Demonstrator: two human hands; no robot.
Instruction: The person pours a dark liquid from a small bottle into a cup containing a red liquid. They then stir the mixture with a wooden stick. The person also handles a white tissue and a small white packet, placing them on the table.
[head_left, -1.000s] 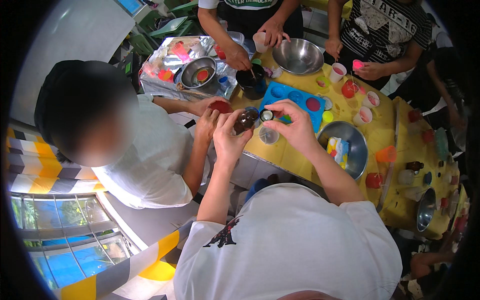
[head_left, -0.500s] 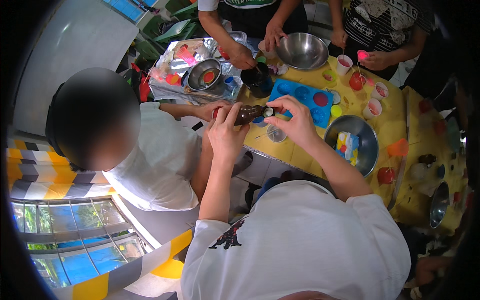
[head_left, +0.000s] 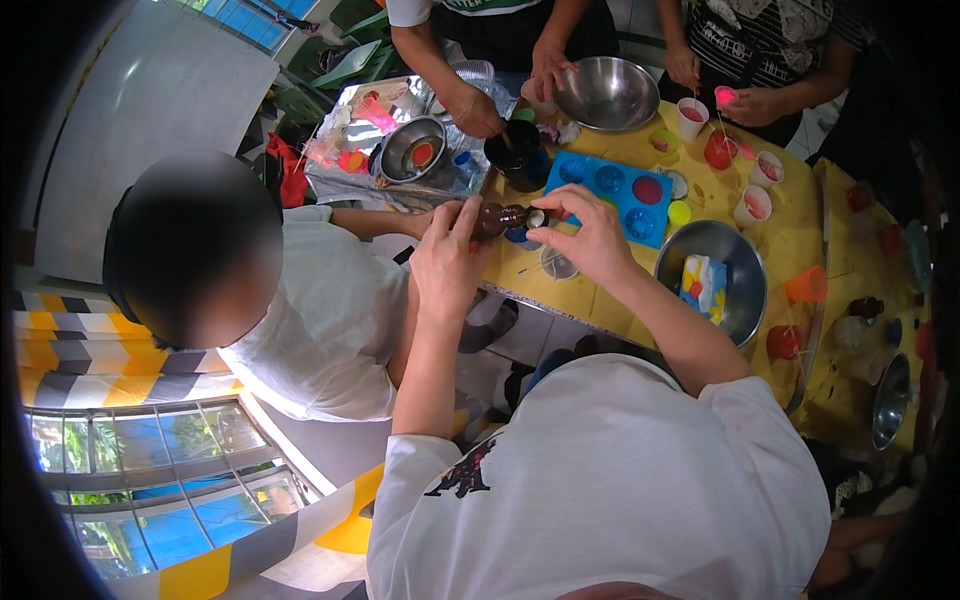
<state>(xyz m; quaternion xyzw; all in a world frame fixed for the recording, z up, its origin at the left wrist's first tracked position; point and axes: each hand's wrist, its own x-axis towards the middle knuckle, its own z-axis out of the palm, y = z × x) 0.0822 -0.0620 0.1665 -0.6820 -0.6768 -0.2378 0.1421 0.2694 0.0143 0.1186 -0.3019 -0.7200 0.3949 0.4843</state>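
OK | L hand (head_left: 447, 258): 1 brn btl (head_left: 496, 219) | R hand (head_left: 592, 238): 1 cap (head_left: 537, 219)

brown btl (head_left: 490, 221) partly hidden by l hand (head_left: 447, 258), contents can't tell; co-worker's head (head_left: 195, 255) blurred; striped-top person (head_left: 745, 55) cut off @ top edge.

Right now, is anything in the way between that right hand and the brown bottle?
Nothing visible except the cap held in the right hand, beside the neck of the bottle.
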